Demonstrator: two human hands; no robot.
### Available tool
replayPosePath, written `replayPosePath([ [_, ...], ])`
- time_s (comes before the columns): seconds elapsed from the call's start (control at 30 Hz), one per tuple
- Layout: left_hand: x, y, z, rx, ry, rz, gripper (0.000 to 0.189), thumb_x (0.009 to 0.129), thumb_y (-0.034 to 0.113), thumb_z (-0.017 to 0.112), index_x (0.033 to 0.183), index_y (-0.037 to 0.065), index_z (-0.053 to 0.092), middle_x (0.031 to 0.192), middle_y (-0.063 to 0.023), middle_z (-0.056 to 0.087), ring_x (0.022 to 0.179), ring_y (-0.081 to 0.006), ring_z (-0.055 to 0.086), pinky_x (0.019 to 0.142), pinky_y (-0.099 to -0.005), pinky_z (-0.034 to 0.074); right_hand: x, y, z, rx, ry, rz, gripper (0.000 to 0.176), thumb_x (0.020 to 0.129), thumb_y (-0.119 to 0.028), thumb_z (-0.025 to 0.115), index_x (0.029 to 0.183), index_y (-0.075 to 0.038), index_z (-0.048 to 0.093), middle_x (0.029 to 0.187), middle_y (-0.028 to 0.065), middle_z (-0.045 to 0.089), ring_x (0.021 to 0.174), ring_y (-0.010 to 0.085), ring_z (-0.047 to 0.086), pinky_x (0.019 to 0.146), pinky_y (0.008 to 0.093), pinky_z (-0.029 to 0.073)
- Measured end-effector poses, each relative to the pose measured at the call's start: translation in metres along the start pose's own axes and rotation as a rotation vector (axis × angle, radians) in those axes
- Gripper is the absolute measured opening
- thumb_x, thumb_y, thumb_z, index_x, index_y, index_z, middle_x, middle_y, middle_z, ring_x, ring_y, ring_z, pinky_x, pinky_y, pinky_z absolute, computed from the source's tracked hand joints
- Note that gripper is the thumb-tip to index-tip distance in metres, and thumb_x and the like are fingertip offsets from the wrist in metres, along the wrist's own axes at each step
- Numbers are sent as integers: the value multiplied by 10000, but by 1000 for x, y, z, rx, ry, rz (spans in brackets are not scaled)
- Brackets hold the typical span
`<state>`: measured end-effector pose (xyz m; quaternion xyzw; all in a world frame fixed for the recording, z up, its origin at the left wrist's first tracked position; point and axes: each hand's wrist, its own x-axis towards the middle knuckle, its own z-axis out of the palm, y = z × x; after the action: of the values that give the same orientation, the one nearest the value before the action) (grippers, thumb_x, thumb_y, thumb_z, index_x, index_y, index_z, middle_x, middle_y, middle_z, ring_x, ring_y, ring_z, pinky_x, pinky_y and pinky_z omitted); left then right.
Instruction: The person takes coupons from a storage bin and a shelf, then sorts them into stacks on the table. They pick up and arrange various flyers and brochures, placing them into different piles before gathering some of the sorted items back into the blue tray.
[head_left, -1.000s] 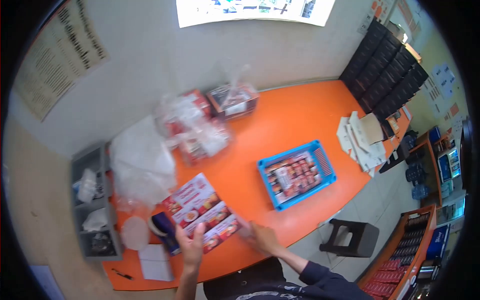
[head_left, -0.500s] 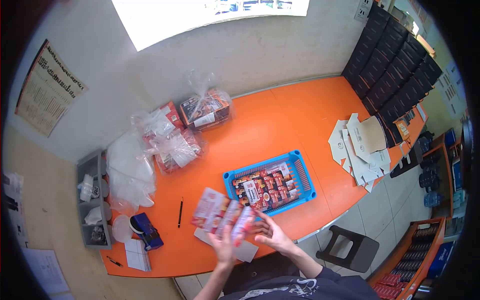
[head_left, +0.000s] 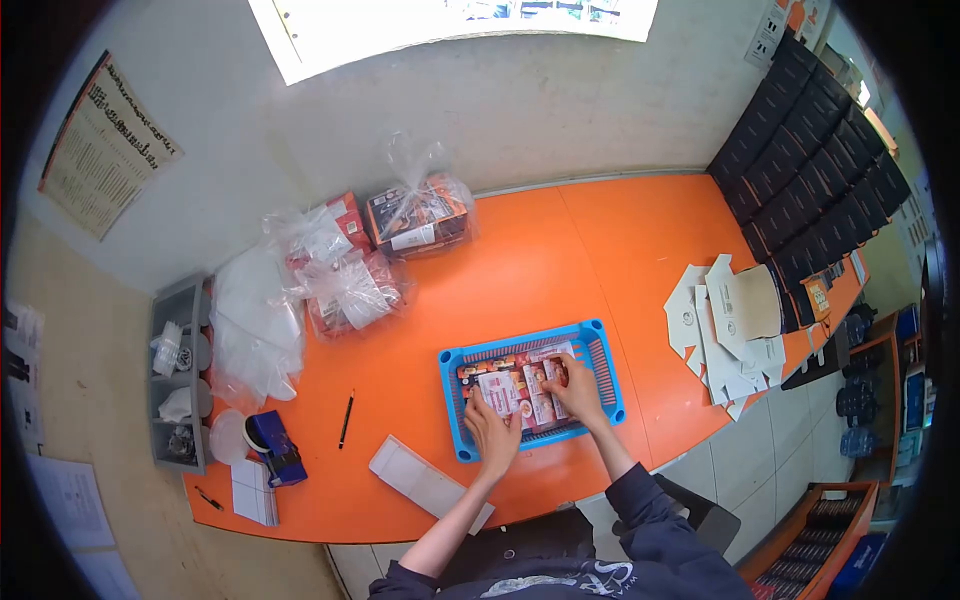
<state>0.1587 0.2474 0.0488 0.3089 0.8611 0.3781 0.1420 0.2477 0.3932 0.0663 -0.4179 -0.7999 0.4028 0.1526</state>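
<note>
A blue plastic basket [head_left: 447, 405] stands on the orange table, with red printed cartons [head_left: 500, 393] lying flat inside. My left hand [head_left: 492, 428] is closed around the left side of the cartons at the basket's front. On their right side, my right hand [head_left: 577, 391] grips with its fingers bent over the top. The hands hold the cartons between them, and the fingertips are partly hidden. A long white card piece [head_left: 425, 482] lies left of my left forearm.
Bagged red boxes [head_left: 355, 295] and a bagged dark box [head_left: 420, 215] stand near the wall. A tape dispenser [head_left: 275, 450], a pencil [head_left: 347, 418] and a grey organizer [head_left: 180, 385] are at the left. Flattened white cartons [head_left: 730, 320] and stacked black boxes [head_left: 815, 160] occupy the right.
Both hands have moved into the basket, bringing the fanned red cartons from in front of it onto the others. The white card is now uncovered. The camera view has shifted slightly.
</note>
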Motion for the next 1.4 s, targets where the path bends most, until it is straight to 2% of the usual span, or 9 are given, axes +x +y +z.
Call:
replayPosePath([
  [0.17, 4, -8, 6, 40, -53, -65, 867, 662, 151, 696, 1324, -67, 181, 1164, -251, 323, 1061, -399, 341, 945, -451, 280, -17, -18, 7, -181, 105, 278, 662, 704, -298, 703, 1225, -9, 416, 1112, 217, 470, 973, 347, 516, 796, 416, 435],
  [0.47, 10, -4, 5, 78, -80, -99, 817, 642, 113, 706, 1293, -60, 243, 1148, -223, 337, 1035, -386, 365, 908, -443, 316, 1, 1, 19, -235, 51, 471, 707, 607, -435, 742, 1087, 29, 508, 947, 203, 590, 924, 306, 566, 758, 380, 465],
  [0.57, 9, -8, 6, 50, -84, -99, 836, 631, 135, 717, 1294, -43, 239, 1137, -231, 336, 1052, -385, 350, 935, -450, 276, 8, 19, 17, -51, -145, 450, 640, 621, -439, 726, 1014, 32, 546, 1022, 213, 565, 922, 362, 564, 790, 434, 450],
  [0.67, 11, -10, 5, 14, -99, -103, 852, 626, 147, 720, 1300, -32, 231, 1130, -235, 338, 1072, -380, 333, 958, -454, 249, -7, 12, 26, -242, 139, 232, 557, 645, -365, 738, 987, 38, 561, 968, 187, 610, 834, 299, 605, 750, 379, 475],
  [0.9, 7, 16, -41, -477, -89, -8, 663, 755, 99, 631, 1295, -13, 263, 1166, -189, 402, 1070, -275, 455, 871, -371, 406, -41, -37, -33, 816, -14, 250, 353, 748, -98, 698, 1044, 22, 546, 962, 81, 623, 849, 141, 593, 766, 281, 484],
  [0.97, 4, 25, -72, -689, -427, -179, 623, 779, 95, 614, 1286, -23, 272, 1140, -161, 457, 1028, -222, 498, 871, -348, 417, -53, -56, -56, 965, -110, 241, 366, 760, -76, 687, 1077, 17, 528, 991, 70, 615, 882, 139, 589, 807, 290, 479],
  [1.03, -6, 38, -100, -776, -595, -190, 541, 813, 85, 579, 1261, -25, 297, 1068, -107, 536, 974, -160, 535, 873, -313, 423, -67, -67, -60, 970, -144, 266, 411, 755, -61, 689, 1112, 18, 502, 1017, 74, 607, 907, 139, 583, 833, 296, 470],
  [1.23, -70, 9, -114, -839, -508, -322, 475, 848, 32, 481, 1268, 3, 259, 1149, -108, 477, 1006, -169, 529, 883, -319, 433, -114, -67, -21, 770, -186, 250, 717, 707, -146, 744, 1260, 21, 319, 1163, 112, 472, 1098, 179, 470, 937, 324, 390],
  [1.4, -99, -38, -135, -983, -407, -499, 372, 844, 16, 468, 1207, 5, 388, 1081, -94, 539, 984, -177, 551, 899, -348, 435, -122, -52, -2, 559, -197, 192, 700, 718, -245, 739, 1239, 36, 365, 1121, 162, 505, 1039, 216, 507, 910, 347, 401],
])
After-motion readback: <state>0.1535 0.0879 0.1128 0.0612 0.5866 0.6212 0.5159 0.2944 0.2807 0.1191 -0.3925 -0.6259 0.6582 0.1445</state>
